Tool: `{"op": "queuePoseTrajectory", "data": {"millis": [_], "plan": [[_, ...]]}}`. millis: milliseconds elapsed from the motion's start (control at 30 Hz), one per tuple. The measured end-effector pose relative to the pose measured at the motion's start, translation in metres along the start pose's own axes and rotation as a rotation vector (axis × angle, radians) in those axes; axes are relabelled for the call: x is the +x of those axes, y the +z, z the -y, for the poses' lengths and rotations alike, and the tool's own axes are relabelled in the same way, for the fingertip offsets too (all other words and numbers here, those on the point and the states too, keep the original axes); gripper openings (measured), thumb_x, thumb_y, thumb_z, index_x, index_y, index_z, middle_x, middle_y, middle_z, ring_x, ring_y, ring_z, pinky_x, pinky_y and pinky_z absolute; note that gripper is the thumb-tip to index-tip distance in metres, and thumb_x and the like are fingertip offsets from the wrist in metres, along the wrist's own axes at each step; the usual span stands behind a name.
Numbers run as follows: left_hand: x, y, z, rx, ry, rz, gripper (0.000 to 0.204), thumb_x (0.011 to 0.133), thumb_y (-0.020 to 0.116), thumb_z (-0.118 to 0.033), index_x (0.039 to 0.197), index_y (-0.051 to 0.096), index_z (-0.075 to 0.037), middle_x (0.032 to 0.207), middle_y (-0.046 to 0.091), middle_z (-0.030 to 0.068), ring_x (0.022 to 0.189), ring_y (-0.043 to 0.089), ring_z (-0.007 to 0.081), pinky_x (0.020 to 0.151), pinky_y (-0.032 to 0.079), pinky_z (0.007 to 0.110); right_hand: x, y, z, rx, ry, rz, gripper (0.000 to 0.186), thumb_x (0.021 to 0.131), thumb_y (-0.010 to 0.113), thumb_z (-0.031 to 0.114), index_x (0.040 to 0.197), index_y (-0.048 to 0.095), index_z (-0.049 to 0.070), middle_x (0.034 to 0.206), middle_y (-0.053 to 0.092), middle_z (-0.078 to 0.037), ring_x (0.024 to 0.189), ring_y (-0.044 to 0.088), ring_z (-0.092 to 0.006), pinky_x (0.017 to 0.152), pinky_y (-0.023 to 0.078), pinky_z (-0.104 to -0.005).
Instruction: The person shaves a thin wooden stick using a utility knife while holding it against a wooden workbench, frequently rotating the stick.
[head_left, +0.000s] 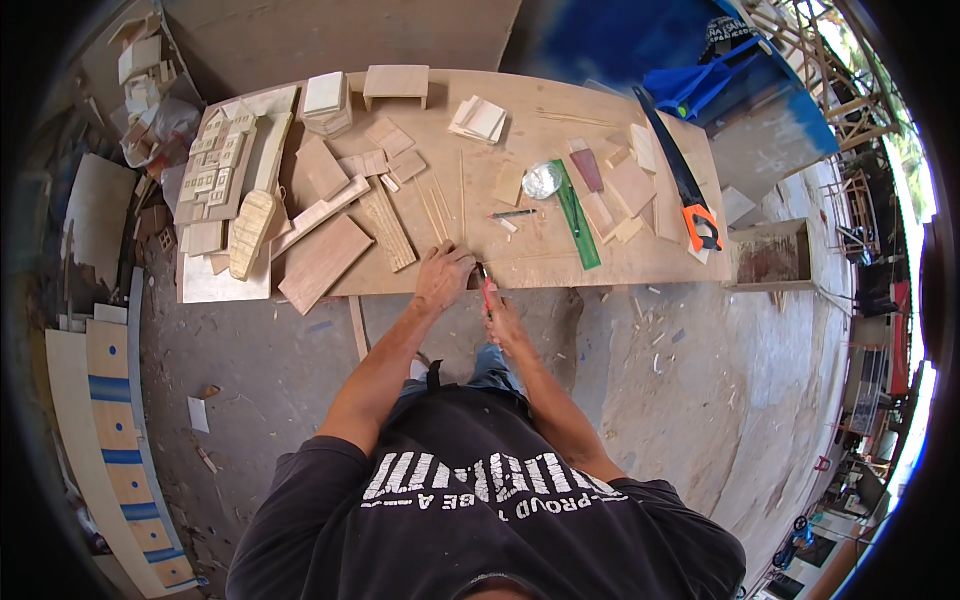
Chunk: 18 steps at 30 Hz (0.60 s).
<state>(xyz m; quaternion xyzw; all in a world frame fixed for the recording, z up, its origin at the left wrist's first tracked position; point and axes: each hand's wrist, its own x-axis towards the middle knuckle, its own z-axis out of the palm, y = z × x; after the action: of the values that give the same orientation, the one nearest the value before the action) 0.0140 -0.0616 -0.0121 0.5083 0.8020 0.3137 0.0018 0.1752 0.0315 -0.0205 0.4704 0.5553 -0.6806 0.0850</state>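
My left hand (pixel 446 274) is closed at the table's front edge, its fingers pressed round the near end of a thin wooden stick (pixel 462 190). More thin sticks (pixel 441 208) lie just beyond its knuckles. Close beside it, my right hand (pixel 504 326) grips a red-handled hand tool (pixel 489 290) whose dark tip reaches the edge near my left fingertips. I cannot make out the tool's exact kind. A pencil (pixel 513 213) and a small pale offcut (pixel 508 227) lie past my hands. To their right is a green ruler (pixel 575 215), with a round shiny container (pixel 541 181) beside it.
A handsaw (pixel 680 165) with an orange handle lies at the table's right. Wooden boards (pixel 327 264) and a wooden house model (pixel 222 160) crowd the left. Stacked squares (pixel 479 120) sit at the back. Right of the table stands an open box (pixel 772 252); scraps litter the floor.
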Motion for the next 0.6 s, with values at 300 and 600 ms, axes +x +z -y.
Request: {"op": "queuePoseTrajectory", "data": {"millis": [300,600], "plan": [[0.002,-0.002,-0.002,-0.024,0.001,-0.007,0.009,0.087,0.065,-0.015,0.089,0.071,-0.010,0.095,0.066,0.0014,0.098,0.059,0.0243,0.080,0.046,0.039,0.013,-0.008,-0.006,-0.411,-0.192,-0.142,0.077,0.096,0.032,0.073,0.098,0.064,0.003,0.086,0.066,-0.021,0.081,0.065,-0.0382,0.074,0.050,-0.0461],[0.001,-0.002,-0.003,-0.014,-0.001,-0.012,0.008,0.085,0.065,-0.014,0.088,0.071,-0.009,0.095,0.066,0.0014,0.097,0.059,0.0242,0.080,0.047,0.038,-0.001,0.009,0.008,-0.690,-0.142,-0.232,0.081,0.099,0.020,0.068,0.120,0.065,0.003,0.124,0.060,-0.033,0.118,0.055,-0.0520,0.103,0.041,-0.0572]]}}
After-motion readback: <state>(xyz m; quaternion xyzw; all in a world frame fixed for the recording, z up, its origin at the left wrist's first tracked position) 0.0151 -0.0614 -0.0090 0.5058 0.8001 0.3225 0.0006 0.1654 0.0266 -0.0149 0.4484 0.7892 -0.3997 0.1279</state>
